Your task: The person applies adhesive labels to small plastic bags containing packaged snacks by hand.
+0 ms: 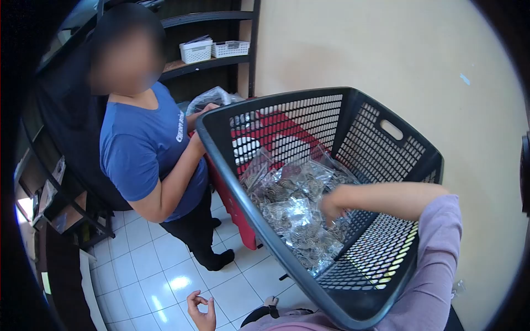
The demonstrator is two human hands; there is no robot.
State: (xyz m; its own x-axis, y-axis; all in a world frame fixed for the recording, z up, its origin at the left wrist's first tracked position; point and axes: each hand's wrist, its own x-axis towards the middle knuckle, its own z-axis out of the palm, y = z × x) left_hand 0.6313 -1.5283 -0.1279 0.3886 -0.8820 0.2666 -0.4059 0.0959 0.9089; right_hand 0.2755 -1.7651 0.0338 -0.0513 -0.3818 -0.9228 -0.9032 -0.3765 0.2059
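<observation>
A large black mesh basket point(381, 306) stands in front of me, tilted in view. Inside it lie many clear plastic bags point(298, 212), which hold grey-brown coiled or spiral-patterned pieces whose kind I cannot make out. My right hand point(333, 205) reaches over the rim down to the bags; it is blurred, and its fingertips are hidden, so its grip does not show. Outside the basket, low in the view, my left hand point(202, 310) hangs above the floor. Its fingers are loosely curled with a gap to the thumb, and nothing is in it.
Across the basket stands a person in a blue shirt point(144, 143), with hands near its far-left rim. A red plastic container point(234, 207) is beside the basket. Behind are dark shelves point(212, 65) with white baskets point(196, 52). A wall point(397, 49) bounds the right side.
</observation>
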